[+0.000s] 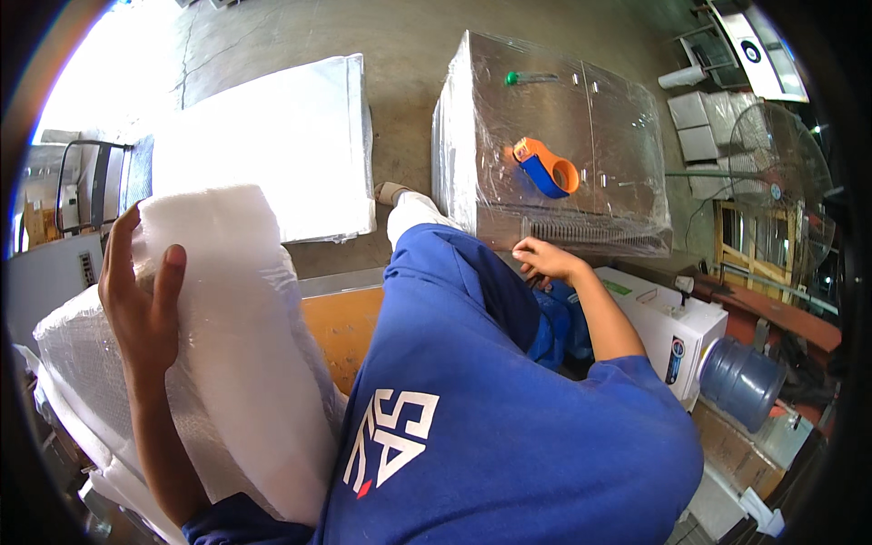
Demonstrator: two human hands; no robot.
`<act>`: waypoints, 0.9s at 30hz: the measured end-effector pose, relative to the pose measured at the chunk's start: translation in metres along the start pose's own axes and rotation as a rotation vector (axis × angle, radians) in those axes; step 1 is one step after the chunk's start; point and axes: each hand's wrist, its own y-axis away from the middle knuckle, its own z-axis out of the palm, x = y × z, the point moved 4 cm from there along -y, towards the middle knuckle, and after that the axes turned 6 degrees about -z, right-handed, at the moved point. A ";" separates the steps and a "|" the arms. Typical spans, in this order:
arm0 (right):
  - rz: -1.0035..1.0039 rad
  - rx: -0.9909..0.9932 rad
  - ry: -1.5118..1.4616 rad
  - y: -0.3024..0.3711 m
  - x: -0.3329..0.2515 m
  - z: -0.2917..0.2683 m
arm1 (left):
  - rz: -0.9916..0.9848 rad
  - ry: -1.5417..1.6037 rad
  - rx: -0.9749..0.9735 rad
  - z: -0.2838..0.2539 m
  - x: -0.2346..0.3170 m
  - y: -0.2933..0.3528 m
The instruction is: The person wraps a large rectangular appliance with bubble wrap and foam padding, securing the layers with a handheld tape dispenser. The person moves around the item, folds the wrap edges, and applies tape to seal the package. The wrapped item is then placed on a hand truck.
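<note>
My left hand (145,304) lies against the upper end of a large white roll of foam-like wrap (232,272), its thumb and fingers spread. The roll leans beside my body, over a bulky thing in bubble wrap (91,363). My right hand (549,262) hangs near the close edge of a metal cabinet (627,118) wrapped in clear film. Its fingers are loosely bent and apart, with nothing seen in them. On the cabinet lie an orange and blue tape dispenser (548,170) and a small tool with a green end (527,79).
A white wrapped box-shaped thing (272,136) stands ahead at left. To the right are a standing fan (777,168), a white box-like unit (672,313) and a blue water jug (743,383). A brown panel (343,331) shows between the roll and my leg.
</note>
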 end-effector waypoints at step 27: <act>-0.105 0.737 -0.119 -0.022 0.060 0.000 | -0.008 0.126 -0.014 -0.008 -0.096 -0.051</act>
